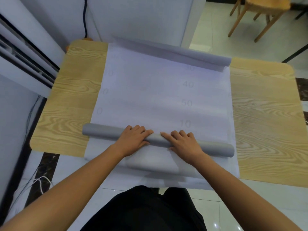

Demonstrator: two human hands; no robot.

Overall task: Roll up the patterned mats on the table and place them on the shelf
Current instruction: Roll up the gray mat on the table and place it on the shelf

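Observation:
A pale lilac mat [150,94] printed with faint numbers lies flat across the wooden table [266,117]. Its near end is wound into a grey roll [103,135] that runs left to right near the front edge. My left hand [133,140] and my right hand [183,142] rest side by side on top of the roll's middle, palms down, fingers curled over it. The mat's far end curls up into a second grey roll [183,55]. Another pale sheet [150,164] lies under my wrists and hangs over the front edge.
A wooden stool [260,12] stands on the tiled floor at the back right. A white wall and a black cable [85,17] are behind the table. White panels with dark rails stand at the left, and loose cords [38,182] lie on the floor there.

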